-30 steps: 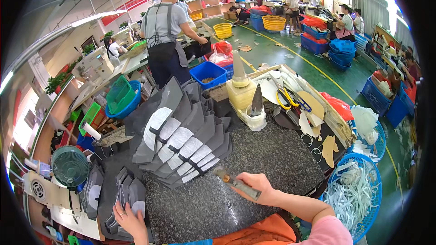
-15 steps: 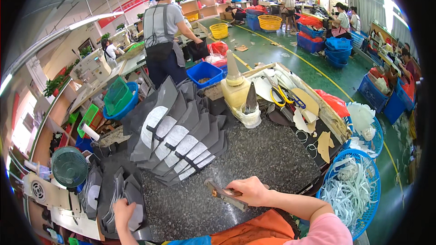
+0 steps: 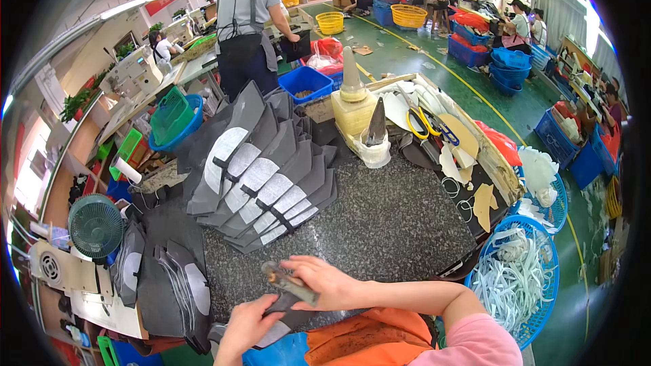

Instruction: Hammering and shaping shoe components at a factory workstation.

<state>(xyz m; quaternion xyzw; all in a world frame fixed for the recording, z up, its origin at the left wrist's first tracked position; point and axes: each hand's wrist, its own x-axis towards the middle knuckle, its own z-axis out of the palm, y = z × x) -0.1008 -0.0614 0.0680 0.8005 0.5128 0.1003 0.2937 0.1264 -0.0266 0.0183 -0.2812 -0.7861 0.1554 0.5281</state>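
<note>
A blue basket [image 3: 540, 320] at lower right holds white strips, and a blue bin [image 3: 305, 77] at upper centre holds brown bits. At lower centre, the right hand [image 3: 324, 283] reaches in from the right, palm down, fingers wrapped round a hammer-like tool [image 3: 303, 291]; the left hand [image 3: 248, 324] pinches a dark grey piece [image 3: 276, 332] just below it
</note>
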